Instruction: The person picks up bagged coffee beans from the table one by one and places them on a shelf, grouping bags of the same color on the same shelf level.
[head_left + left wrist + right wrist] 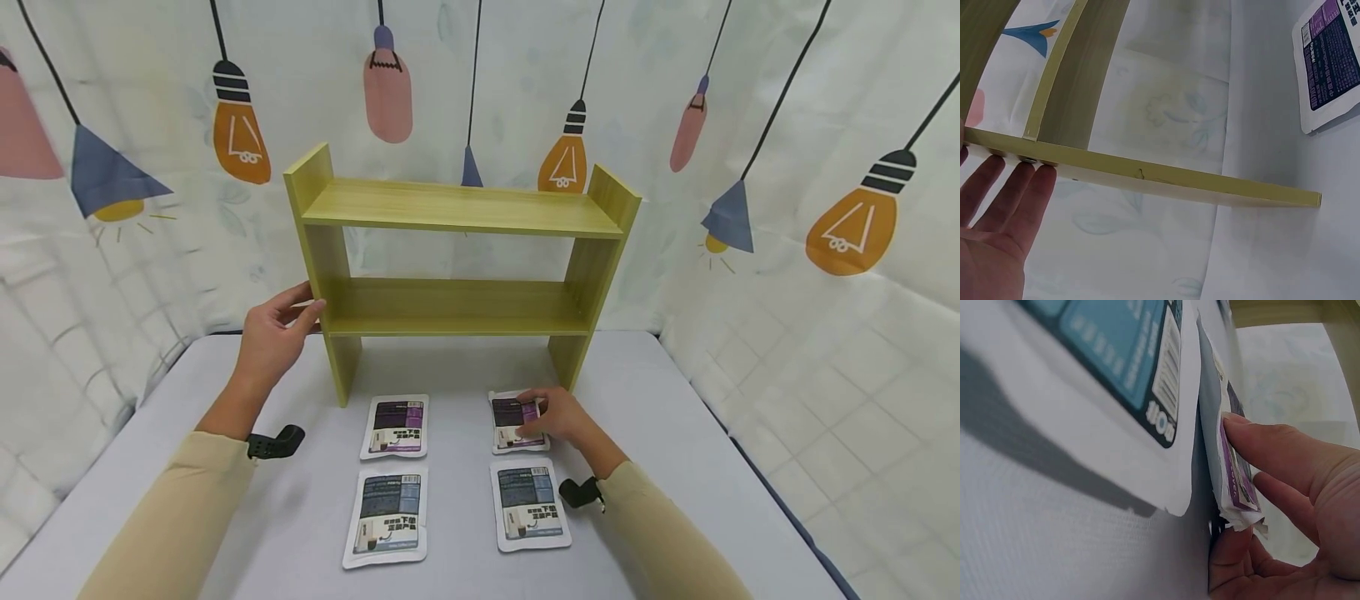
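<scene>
My left hand (279,333) is at the left side panel of a yellow-green wooden shelf (461,308). Its thumb lies at the panel's front edge, and its straight fingers (1032,203) touch the outer face. At the shelf's right foot, my right hand (555,417) pinches the edge of a flat white packet with a purple and dark label (506,414). In the right wrist view the thumb presses on the packet (1235,469), while other fingers are under its raised edge. Below it lies a similar packet with a blue label (528,504).
Left of these lie another purple-labelled packet (397,427) and another blue-labelled packet (386,517). All are on a white table (285,533). A curtain printed with hanging lamps (480,92) stands behind the shelf and along both sides.
</scene>
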### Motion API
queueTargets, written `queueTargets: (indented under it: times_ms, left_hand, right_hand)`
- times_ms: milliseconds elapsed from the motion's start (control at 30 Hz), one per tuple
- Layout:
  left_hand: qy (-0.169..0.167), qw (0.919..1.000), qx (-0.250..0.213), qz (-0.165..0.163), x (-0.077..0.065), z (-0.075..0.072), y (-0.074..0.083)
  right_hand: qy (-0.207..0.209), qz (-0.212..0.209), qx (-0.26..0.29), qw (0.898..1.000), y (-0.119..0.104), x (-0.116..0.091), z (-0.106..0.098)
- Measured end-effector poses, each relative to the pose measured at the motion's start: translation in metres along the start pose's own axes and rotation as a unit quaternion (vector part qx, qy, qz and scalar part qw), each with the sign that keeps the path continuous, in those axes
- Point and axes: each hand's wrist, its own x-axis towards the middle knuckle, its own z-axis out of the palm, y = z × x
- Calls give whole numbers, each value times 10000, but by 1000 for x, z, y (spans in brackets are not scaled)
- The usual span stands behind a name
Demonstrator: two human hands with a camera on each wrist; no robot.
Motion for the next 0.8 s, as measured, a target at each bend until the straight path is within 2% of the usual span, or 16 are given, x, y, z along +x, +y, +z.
queueTargets:
  times_ms: [200, 500, 800]
  left_hand:
    - [16, 10000, -52, 13, -1, 1, 1]
    - [39, 10000, 25, -24, -2, 1, 1]
    - [11, 10000, -57, -3, -1, 1, 2]
  right_hand:
    - [-19, -68, 127, 9999, 0, 0, 1]
    - [43, -46, 46, 10000, -1, 0, 0]
    - [-33, -30, 312, 9995, 4, 5, 0]
